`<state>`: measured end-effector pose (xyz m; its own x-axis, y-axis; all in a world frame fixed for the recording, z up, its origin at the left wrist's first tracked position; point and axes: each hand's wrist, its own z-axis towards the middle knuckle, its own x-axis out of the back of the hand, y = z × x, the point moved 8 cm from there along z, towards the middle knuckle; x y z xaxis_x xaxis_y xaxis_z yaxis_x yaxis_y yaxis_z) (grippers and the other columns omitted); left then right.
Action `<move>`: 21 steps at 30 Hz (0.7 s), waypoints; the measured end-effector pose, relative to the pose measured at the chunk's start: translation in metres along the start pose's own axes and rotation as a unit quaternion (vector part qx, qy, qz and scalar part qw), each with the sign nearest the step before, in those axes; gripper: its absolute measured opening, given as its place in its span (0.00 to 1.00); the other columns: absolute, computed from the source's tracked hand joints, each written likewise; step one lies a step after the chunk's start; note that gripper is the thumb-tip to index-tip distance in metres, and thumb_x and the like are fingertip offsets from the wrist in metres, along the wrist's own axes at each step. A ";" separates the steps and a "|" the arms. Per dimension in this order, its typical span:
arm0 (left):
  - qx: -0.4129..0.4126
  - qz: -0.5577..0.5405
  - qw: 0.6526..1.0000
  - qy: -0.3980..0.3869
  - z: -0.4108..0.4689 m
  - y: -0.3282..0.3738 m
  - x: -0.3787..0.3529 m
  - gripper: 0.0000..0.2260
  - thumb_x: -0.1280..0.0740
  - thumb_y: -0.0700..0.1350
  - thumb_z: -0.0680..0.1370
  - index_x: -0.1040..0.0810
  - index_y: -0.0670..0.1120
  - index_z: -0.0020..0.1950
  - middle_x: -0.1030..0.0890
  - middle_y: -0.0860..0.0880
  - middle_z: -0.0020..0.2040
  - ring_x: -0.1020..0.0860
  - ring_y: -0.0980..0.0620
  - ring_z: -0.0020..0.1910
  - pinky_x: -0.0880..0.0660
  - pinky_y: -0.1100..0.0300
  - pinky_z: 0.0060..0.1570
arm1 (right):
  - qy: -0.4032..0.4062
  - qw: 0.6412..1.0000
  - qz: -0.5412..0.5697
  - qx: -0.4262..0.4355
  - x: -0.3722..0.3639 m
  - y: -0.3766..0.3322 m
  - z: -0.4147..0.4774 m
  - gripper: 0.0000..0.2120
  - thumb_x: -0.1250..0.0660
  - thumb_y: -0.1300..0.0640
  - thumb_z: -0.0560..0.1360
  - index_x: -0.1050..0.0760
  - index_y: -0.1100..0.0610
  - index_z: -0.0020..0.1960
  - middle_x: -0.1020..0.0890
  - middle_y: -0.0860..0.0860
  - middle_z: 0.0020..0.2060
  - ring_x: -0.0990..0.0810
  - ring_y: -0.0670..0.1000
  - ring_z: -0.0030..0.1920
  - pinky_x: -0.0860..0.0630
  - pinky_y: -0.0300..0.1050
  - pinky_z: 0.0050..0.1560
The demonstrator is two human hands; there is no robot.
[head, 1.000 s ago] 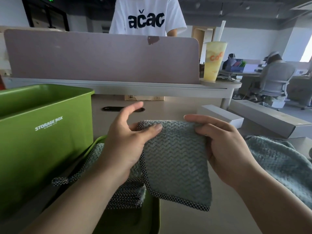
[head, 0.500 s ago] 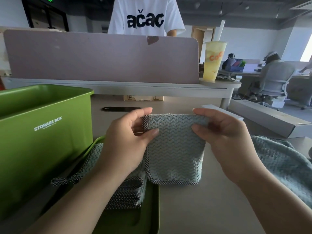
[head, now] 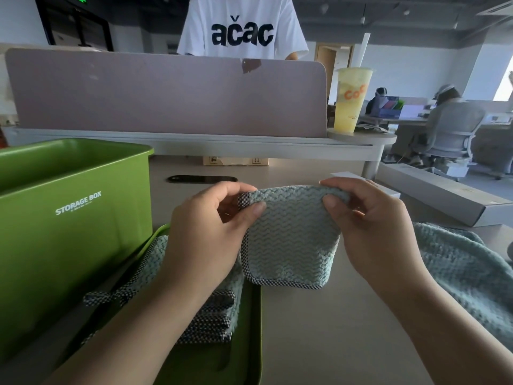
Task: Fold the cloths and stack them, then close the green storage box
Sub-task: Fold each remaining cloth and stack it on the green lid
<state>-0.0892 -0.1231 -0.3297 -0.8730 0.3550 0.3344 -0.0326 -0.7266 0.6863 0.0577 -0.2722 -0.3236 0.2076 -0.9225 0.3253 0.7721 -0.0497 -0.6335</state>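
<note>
I hold a folded teal cloth (head: 291,245) with a checked hem upright over the desk. My left hand (head: 205,234) pinches its top left corner and my right hand (head: 369,226) pinches its top right corner. Its lower edge hangs just above the desk. A stack of folded cloths (head: 211,315) lies on the green lid (head: 247,343) under my left forearm. The open green storage box (head: 75,218) stands at the left. An unfolded teal cloth (head: 458,273) lies at the right.
A desk divider panel (head: 166,93) closes off the back, with a person in a white T-shirt (head: 241,26) behind it. A yellow drink cup (head: 349,101) stands on the ledge. A long cardboard box (head: 444,198) lies at the right. People sit at desks farther right.
The cloth hung longer and open one second ago; now it is folded shorter, and both hands have risen and pinch its top corners.
</note>
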 end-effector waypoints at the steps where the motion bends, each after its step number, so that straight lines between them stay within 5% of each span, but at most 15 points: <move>1: 0.001 -0.001 1.000 0.001 0.000 -0.001 0.000 0.07 0.28 0.49 0.71 0.19 0.54 0.48 0.19 0.60 0.38 0.21 0.63 0.39 0.30 0.76 0.36 | 0.003 1.000 -0.003 0.008 0.000 -0.001 0.000 0.10 0.32 0.60 0.74 0.22 0.45 0.48 0.20 0.40 0.44 0.24 0.37 0.41 0.32 0.24 0.43; 5: 0.001 -0.013 1.000 0.016 0.002 0.000 0.002 0.07 0.30 0.57 0.69 0.22 0.58 0.44 0.19 0.57 0.43 0.21 0.61 0.41 0.29 0.75 0.40 | 0.022 0.999 0.018 0.014 0.003 -0.003 0.000 0.05 0.34 0.56 0.74 0.23 0.45 0.45 0.24 0.46 0.44 0.24 0.41 0.43 0.32 0.25 0.43; 8: 0.067 -0.136 0.988 0.002 0.001 -0.005 -0.003 0.11 0.32 0.59 0.66 0.20 0.54 0.42 0.16 0.58 0.38 0.20 0.65 0.37 0.27 0.73 0.38 | 0.006 0.995 0.098 -0.021 0.003 -0.002 0.001 0.03 0.34 0.55 0.75 0.22 0.52 0.43 0.22 0.48 0.43 0.24 0.40 0.40 0.30 0.29 0.43; 11: 0.181 -0.263 0.945 -0.064 -0.008 -0.015 -0.026 0.16 0.32 0.57 0.68 0.18 0.47 0.46 0.15 0.53 0.41 0.17 0.57 0.42 0.24 0.61 0.46 | -0.026 0.981 0.156 -0.112 -0.005 0.010 -0.002 0.10 0.37 0.56 0.79 0.21 0.57 0.41 0.22 0.49 0.34 0.27 0.45 0.35 0.30 0.40 0.39; 13: 0.273 -0.354 0.885 -0.134 -0.020 -0.018 -0.047 0.17 0.34 0.56 0.72 0.18 0.44 0.51 0.14 0.47 0.48 0.17 0.47 0.51 0.24 0.49 0.55 | -0.031 0.962 0.199 -0.186 -0.009 0.017 -0.007 0.12 0.37 0.54 0.78 0.21 0.58 0.41 0.21 0.52 0.33 0.25 0.49 0.35 0.27 0.42 0.38; 16: 0.364 -0.395 0.811 -0.231 -0.036 -0.016 -0.063 0.21 0.33 0.60 0.71 0.17 0.46 0.55 0.15 0.46 0.52 0.18 0.46 0.54 0.27 0.46 0.60 | -0.047 0.927 0.253 -0.272 -0.014 0.023 -0.015 0.12 0.37 0.52 0.78 0.20 0.57 0.42 0.19 0.53 0.35 0.22 0.52 0.37 0.23 0.46 0.39; 18: 0.366 -0.377 0.798 -0.295 -0.043 -0.011 -0.067 0.24 0.30 0.61 0.67 0.19 0.48 0.58 0.16 0.47 0.55 0.19 0.46 0.56 0.28 0.46 0.62 | -0.055 0.914 0.267 -0.300 -0.018 0.025 -0.018 0.12 0.36 0.52 0.78 0.19 0.57 0.43 0.18 0.55 0.38 0.21 0.54 0.39 0.20 0.51 0.43; 21: 0.354 -0.359 0.797 -0.332 -0.048 -0.006 -0.069 0.17 0.32 0.49 0.72 0.20 0.45 0.58 0.15 0.46 0.53 0.17 0.46 0.53 0.25 0.52 0.56 | -0.060 0.897 0.280 -0.337 -0.020 0.029 -0.022 0.13 0.35 0.51 0.77 0.18 0.59 0.45 0.16 0.55 0.38 0.18 0.54 0.38 0.19 0.48 0.38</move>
<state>-0.0518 -0.1710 -0.3879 -0.2958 0.9334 -0.2033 0.0799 0.2363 0.9684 0.0628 -0.2638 -0.3633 0.5440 -0.8291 -0.1293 -0.0043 0.1513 -0.9885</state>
